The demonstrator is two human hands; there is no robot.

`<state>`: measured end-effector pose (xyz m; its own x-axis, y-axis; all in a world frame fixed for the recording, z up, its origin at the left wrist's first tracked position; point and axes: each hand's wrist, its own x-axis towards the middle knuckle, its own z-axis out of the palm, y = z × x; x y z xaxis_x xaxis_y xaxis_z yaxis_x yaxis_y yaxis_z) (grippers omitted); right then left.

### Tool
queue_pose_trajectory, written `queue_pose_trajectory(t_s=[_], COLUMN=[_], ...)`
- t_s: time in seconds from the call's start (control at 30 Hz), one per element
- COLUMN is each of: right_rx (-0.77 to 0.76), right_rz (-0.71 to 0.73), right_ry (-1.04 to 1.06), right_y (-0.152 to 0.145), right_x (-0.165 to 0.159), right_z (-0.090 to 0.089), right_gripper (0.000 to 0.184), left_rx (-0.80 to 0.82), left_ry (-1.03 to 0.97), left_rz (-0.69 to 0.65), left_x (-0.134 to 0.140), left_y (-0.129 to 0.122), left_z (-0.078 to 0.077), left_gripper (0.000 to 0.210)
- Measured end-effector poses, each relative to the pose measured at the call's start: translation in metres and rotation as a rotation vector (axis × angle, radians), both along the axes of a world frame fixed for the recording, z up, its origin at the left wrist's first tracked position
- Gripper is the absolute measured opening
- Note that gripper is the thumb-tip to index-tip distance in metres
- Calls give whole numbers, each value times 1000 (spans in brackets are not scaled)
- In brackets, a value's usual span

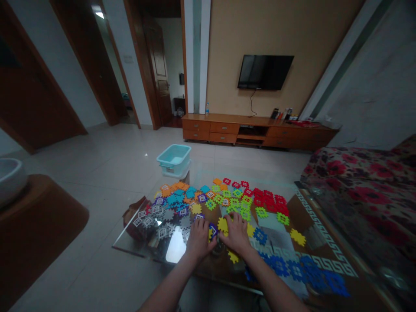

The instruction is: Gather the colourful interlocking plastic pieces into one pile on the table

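My left hand (198, 239) is low over the glass table, fingers curled and thumb tucked in, gripping a purple gear-edged plastic building piece (213, 230) with a white pattern. A bit of yellow shows beside that piece. Just to the right, my right hand (236, 233) bends its fingers and thumb around a yellow gear-edged piece (222, 224). Both hands nearly meet, and the undersides of the pieces are hidden. More yellow pieces (233, 256) lie around my right hand. A blue piece (260, 235) rests to its right.
Sorted by colour, similar pieces spread over the glass tabletop (149, 255): grey (168, 215), orange, light blue (175, 198), green (240, 208), red (268, 200) and dark blue (295, 269). Beyond it stands a turquoise bin (174, 159). A floral sofa (360, 173) borders the right.
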<state>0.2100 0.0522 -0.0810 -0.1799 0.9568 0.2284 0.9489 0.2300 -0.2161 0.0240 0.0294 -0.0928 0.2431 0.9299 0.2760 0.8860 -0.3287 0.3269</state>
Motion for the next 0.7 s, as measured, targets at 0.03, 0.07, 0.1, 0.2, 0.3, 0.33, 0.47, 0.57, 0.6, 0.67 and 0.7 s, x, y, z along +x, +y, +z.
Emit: queue_pose_trajectory(t_s=[0.03, 0.07, 0.1, 0.2, 0.3, 0.33, 0.47, 0.57, 0.6, 0.67, 0.7], right_rx=[20, 36, 46, 61, 83, 93, 144, 192, 207, 231, 242], right_rz=[19, 38, 53, 64, 46, 39, 14, -18, -33, -64, -78], right_ry=[11, 22, 30, 36, 37, 37, 38, 48, 54, 69, 77], right_y=[0, 0, 0, 0, -1, -1, -2, -2, -2, 0, 1], right_x=[0, 1, 1, 1, 0, 0, -1, -1, -1, 0, 2], right_z=[-1, -1, -2, -4, -6, -6, -6, -7, -8, -10, -11], right_gripper=[49, 46, 44, 40, 38, 38, 46, 42, 40, 38, 38], left_rx=[19, 36, 49, 63, 87, 94, 96, 87, 84, 93, 109], left_ry=[-10, -20, -29, -39, -10, 5, 3, -80, -115, -191, -228], left_rz=[2, 1, -5, -37, -61, -68, -46, 40, 71, 139, 170], left_x=[0, 0, 0, -1, -1, 0, 4, 7, 7, 4, 0], left_y=[0, 0, 0, -2, -4, -4, -5, -2, 0, 6, 10], left_z=[-1, -2, -2, -3, -1, 0, 5, 9, 10, 15, 19], left_gripper=[37, 37, 36, 30, 24, 24, 26, 26, 27, 29, 30])
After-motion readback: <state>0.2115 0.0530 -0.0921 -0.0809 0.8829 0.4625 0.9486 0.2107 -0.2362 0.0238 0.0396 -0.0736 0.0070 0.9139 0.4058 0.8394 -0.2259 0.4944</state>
